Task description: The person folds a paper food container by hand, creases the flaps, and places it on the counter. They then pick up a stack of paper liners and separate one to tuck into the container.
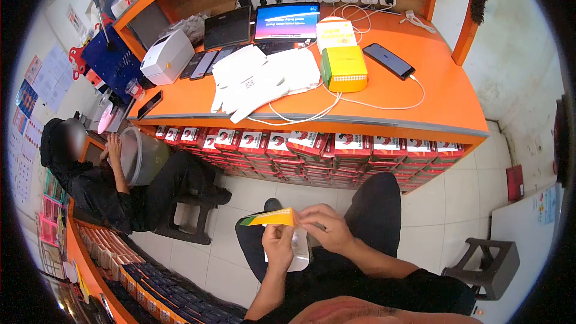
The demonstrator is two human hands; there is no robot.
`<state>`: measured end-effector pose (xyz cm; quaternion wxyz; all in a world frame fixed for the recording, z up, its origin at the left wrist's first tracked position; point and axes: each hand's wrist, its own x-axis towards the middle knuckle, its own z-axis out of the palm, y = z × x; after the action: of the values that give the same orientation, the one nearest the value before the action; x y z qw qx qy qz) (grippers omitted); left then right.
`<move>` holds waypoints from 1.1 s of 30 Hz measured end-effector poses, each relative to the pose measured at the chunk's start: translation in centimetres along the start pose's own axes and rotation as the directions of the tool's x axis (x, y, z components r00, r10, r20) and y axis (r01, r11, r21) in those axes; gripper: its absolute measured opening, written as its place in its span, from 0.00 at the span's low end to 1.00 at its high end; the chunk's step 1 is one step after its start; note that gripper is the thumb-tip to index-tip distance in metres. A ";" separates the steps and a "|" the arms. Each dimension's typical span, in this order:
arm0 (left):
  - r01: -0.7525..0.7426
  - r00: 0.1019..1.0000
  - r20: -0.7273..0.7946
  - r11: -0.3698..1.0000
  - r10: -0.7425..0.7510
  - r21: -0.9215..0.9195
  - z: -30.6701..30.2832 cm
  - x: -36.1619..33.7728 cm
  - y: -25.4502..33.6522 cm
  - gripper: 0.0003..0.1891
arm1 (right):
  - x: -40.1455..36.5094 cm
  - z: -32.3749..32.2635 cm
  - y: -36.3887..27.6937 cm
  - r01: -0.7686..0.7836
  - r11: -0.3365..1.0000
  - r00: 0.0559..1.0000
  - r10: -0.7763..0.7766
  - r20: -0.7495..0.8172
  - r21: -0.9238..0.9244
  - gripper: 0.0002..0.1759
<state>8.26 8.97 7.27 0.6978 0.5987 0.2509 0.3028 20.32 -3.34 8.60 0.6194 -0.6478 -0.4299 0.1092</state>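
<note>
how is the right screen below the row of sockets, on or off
On: the right screen glows blue to pink with lines of text; the left screen is dark.

Bright, mostly sharp, fisheye-curved dark edges

The orange desktop (pixel 432 90), edged in grey, spans the upper part of my remote view. At its left end I see a black phone (pixel 150 105) near the front edge, a clear plastic cup with red markings (pixel 135 89) and a white, box-shaped device (pixel 167 57). Dark phones (pixel 204 65) lie beside the latter. Behind stand a dark screen (pixel 228 27) and a lit laptop (pixel 287 22). Centrally, I note loosely heaped white sheets (pixel 258 78); just to their right, a yellow carton with a green side (pixel 347 67). Further right lies a black smartphone (pixel 389 60), joined to a white cable (pixel 420 99).
</note>
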 end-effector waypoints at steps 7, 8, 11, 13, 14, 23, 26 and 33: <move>-0.167 0.980 0.114 0.984 0.160 0.054 -1.0 0.4 -1.0 0.07 | 0.0 0.4 -0.6 -0.006 0.997 1.000 0.009 -0.030 0.074 0.07; -0.100 0.986 0.141 0.994 0.094 0.035 -0.4 0.2 0.3 0.06 | 0.0 0.6 -0.5 0.001 0.998 0.999 0.002 -0.041 0.069 0.07; -0.068 0.985 0.160 0.997 0.060 0.048 -0.4 0.3 0.1 0.06 | -0.1 0.6 0.4 0.116 0.984 0.991 -0.124 -0.048 -0.136 0.09; -0.032 0.984 0.177 0.998 0.022 0.056 -0.4 0.0 0.0 0.08 | -0.2 0.6 0.4 0.111 0.980 0.989 -0.125 -0.073 -0.168 0.14; 0.005 0.985 0.171 1.000 -0.004 -0.003 0.1 -0.3 -0.1 0.09 | -0.2 0.7 0.4 0.107 0.977 0.988 -0.125 -0.086 -0.185 0.17; -0.085 0.965 0.263 0.910 -0.028 0.407 -0.9 -0.9 1.4 0.08 | -1.8 -1.6 3.4 -0.338 0.876 0.940 0.335 0.071 0.345 0.21; -0.403 0.875 0.459 0.753 0.152 0.520 -1.2 -1.2 1.4 0.07 | -1.3 -3.4 4.3 -0.429 0.794 0.870 0.492 -0.039 0.431 0.16; -0.543 0.808 0.535 0.663 0.245 0.516 -2.4 -2.6 1.5 0.09 | -2.1 -5.4 7.0 -0.389 0.862 0.878 0.454 -0.154 0.325 0.18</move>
<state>4.52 8.88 8.36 0.3984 0.8924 0.0434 0.2076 25.66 -7.70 2.59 0.7113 -0.6387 -0.1836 0.2290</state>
